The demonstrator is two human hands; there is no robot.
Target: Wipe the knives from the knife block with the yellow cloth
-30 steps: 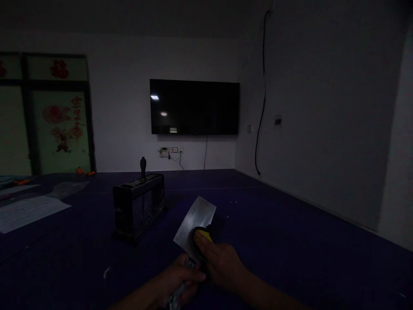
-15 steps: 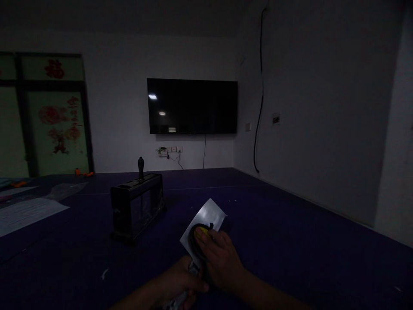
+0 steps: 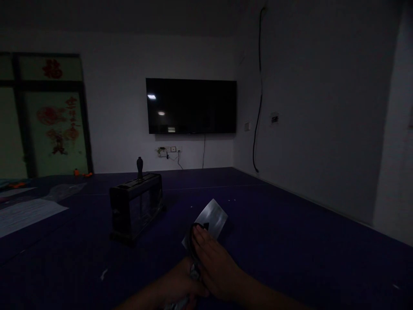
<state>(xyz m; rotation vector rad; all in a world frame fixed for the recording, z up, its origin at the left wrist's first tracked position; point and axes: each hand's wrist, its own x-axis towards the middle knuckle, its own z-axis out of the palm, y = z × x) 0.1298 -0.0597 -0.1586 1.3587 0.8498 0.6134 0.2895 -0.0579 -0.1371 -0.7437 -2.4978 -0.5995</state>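
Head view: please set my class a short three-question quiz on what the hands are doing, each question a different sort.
1. True or false: the right hand lies on the silvery blade.
2. Which hand grips the blade's near end?
3. What stands left of the blade? A dark box, B kettle, C laptop.
Key: 1 true; 2 the left hand; 3 A.
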